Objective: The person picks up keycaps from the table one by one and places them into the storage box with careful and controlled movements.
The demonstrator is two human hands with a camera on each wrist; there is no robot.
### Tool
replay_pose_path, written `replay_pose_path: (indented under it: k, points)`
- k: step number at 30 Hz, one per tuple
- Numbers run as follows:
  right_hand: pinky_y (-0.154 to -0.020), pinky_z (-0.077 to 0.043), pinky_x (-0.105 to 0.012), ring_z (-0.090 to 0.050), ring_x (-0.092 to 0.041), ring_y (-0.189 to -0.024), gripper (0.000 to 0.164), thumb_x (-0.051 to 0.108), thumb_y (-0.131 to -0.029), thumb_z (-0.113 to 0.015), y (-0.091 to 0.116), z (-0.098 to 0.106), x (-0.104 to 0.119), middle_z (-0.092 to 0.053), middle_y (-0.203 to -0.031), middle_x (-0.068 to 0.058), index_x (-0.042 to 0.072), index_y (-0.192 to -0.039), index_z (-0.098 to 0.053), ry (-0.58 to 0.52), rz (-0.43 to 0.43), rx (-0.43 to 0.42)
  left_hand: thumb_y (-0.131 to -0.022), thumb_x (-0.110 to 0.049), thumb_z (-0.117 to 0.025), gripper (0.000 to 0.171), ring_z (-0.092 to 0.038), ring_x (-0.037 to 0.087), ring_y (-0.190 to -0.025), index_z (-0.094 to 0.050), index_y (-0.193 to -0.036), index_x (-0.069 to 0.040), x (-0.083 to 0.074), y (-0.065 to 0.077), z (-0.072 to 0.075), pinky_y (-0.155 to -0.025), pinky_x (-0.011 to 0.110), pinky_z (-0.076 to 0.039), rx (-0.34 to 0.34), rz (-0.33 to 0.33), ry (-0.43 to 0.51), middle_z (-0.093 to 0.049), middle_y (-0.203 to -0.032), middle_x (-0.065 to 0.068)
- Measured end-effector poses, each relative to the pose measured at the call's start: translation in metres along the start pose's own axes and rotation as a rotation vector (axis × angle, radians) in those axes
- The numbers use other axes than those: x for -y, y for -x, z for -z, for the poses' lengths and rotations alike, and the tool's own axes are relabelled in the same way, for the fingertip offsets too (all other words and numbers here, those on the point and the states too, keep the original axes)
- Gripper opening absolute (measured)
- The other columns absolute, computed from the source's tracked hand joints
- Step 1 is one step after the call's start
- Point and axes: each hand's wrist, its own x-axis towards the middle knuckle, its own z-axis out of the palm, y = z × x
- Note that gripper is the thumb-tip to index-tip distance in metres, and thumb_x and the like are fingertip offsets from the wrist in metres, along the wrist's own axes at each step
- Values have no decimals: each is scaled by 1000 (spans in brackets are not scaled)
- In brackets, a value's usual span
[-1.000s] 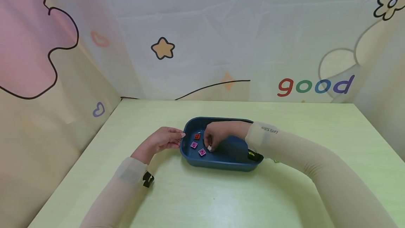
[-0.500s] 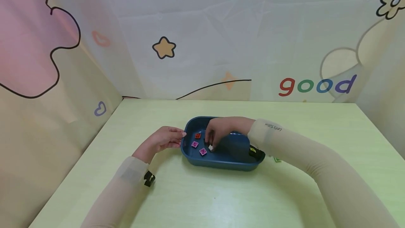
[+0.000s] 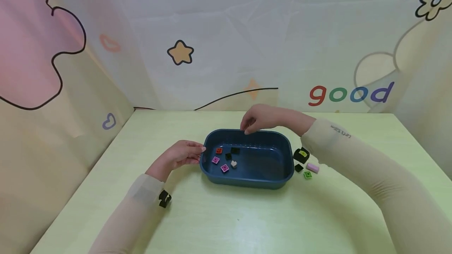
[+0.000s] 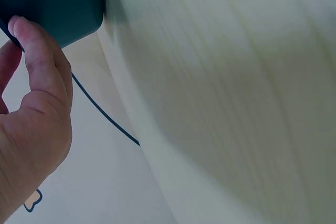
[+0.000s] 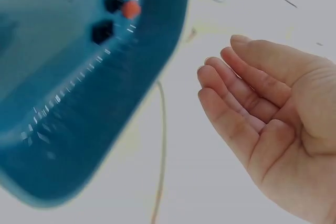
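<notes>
A dark blue plastic tub (image 3: 263, 167) sits on the table, with small toy bricks toward its left end. My left hand (image 3: 180, 155) pinches the tub's left rim; the left wrist view shows the thumb and fingers (image 4: 39, 59) at that edge. Above the back rim hovers my right hand (image 3: 262, 118), its fingers loosely curved and holding nothing, as the right wrist view shows. Inside lie an orange-red brick (image 3: 219, 151), a white brick (image 3: 234, 164), two pink bricks, one being the front pink brick (image 3: 225, 168), and two black bricks, including the larger black brick (image 3: 235, 150).
Right of the tub, on the pale green table (image 3: 226, 218), lie a black brick (image 3: 298, 167), a long pink brick (image 3: 312, 167) and a green brick (image 3: 308, 175). A printed cloth (image 3: 226, 50) stands behind and at the sides.
My right hand has let go of the white brick, which lies in the tub, and has moved up and back over the far rim. The left hand keeps its place.
</notes>
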Motion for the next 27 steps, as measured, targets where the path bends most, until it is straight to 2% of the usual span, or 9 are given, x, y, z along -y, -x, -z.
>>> replay_pose_path:
  k: [4, 7, 12, 15, 21, 27]
  points:
    - [-96, -59, -45, -72, -26, -103, 25, 16, -99, -66, 34, 12, -6, -78, -110, -13, 2, -118, -73, -11, -37, -91, -104, -16, -59, 41, -63, 10, -70, -56, -137, 9, -1, -1, -1, -68, 16, -59, 1, 4, -10, -65, -80, -3]
    - [-94, -60, -44, -72, -23, -101, 24, 17, -99, -67, 62, 13, -13, -78, -107, -10, 4, -118, -74, -16, -72, -150, -104, -17, -59, 42, -63, 10, -71, -55, -138, 9, -2, -1, -1, -68, 16, -59, -1, 6, -22, -66, -81, -2]
    - [-86, -61, -41, -71, -15, -90, 23, 18, -97, -69, 108, 2, -31, -78, -100, -4, 4, -116, -74, -28, -152, -198, -104, -17, -60, 43, -63, 9, -70, -55, -138, 9, -2, -1, -1, -68, 15, -58, -7, 8, -34, -66, -83, -1]
    - [-84, -62, -38, -70, -15, -90, 24, 17, -97, -70, 129, -9, -43, -78, -102, -4, 3, -116, -74, -50, -206, -210, -104, -16, -59, 43, -63, 9, -69, -55, -138, 10, 0, 0, 0, -67, 15, -58, -3, 3, -26, -66, -81, -1]
    - [-76, -59, -25, -69, -14, -90, 24, 16, -96, -70, 157, -33, -61, -77, -105, -7, 2, -115, -74, -97, -276, -236, -105, -15, -58, 42, -63, 8, -67, -55, -137, 11, 1, 1, 0, -66, 15, -58, 6, -7, -21, -66, -78, -3]
    - [-71, -55, -21, -68, -15, -89, 30, 15, -94, -72, 171, -57, -75, -77, -100, -5, -4, -118, -71, -117, -311, -256, -104, -16, -59, 42, -63, 9, -68, -55, -138, 9, -1, -1, -1, -67, 15, -59, -10, 7, -31, -66, -79, -2]
